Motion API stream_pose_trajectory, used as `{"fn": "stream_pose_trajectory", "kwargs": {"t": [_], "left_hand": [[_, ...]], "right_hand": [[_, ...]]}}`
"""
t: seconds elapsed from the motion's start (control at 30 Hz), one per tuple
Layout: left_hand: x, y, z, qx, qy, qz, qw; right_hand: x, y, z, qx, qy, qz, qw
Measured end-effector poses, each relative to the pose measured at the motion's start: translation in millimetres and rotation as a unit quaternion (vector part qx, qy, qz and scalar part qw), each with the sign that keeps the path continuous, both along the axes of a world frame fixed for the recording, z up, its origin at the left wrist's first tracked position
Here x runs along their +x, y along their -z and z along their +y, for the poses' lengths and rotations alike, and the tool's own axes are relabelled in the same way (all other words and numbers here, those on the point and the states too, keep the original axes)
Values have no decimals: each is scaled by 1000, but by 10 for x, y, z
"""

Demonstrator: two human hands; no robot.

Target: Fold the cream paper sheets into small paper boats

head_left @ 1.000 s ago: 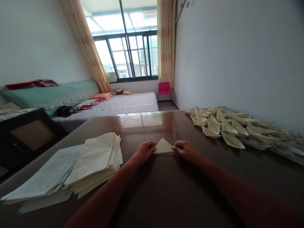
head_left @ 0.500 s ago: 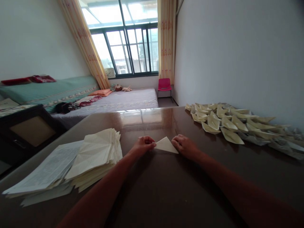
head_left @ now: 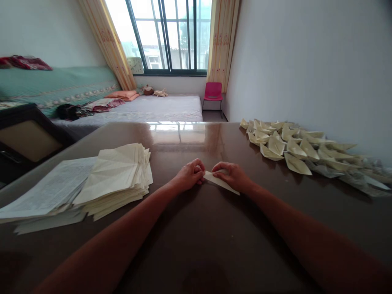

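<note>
A small folded piece of cream paper (head_left: 226, 186) is held between my two hands, just above or on the dark tabletop. My left hand (head_left: 191, 174) pinches its left tip with thumb and fingers. On the other side, my right hand (head_left: 232, 175) grips the upper edge, its fingers bent over the paper and covering part of it. The paper looks narrow and slanted, with its right corner pointing down toward me.
Left of my hands lies a stack of creased paper sheets (head_left: 107, 173), beside printed sheets (head_left: 49, 188). Many folded paper boats (head_left: 295, 164) crowd the right side of the brown table (head_left: 196, 245) along the wall. Beyond stand a bed (head_left: 180, 107) and a pink chair (head_left: 213, 91).
My hands have come closer together. The right hand now grips the paper's top near the left one, and the paper shows as a narrower strip. The camera view has tilted down.
</note>
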State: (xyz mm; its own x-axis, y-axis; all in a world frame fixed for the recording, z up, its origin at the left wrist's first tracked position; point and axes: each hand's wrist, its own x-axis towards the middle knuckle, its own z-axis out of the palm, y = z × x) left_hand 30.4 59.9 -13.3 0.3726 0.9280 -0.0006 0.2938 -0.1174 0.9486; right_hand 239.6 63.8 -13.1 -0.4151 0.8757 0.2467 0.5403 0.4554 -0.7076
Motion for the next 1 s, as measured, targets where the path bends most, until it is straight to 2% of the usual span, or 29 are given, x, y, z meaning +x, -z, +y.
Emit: {"fn": "stream_pose_trajectory", "kwargs": {"t": [0.2,0.43,0.5,0.6,0.7,0.8,1.0], "left_hand": [[25,-27,-24,61,-7,93,994],[26,-94,-53,83,6,132,988],[25,-124,-58,105,-3,162,981],[44,-149,-75,162,-11,207,965],[82,-142,-100,180,-12,239,954],[118,-130,-122,187,-17,261,947],[146,-163,-137,183,-1,259,948]], "right_hand": [[-21,21,-5,16,18,28,999],[-9,38,19,25,37,42,998],[-8,40,20,39,24,37,998],[-6,38,14,113,-6,-3,994],[-7,25,1,160,-26,-64,985],[-11,7,-9,156,-39,-90,983],[-36,6,-4,131,-66,-70,987]]}}
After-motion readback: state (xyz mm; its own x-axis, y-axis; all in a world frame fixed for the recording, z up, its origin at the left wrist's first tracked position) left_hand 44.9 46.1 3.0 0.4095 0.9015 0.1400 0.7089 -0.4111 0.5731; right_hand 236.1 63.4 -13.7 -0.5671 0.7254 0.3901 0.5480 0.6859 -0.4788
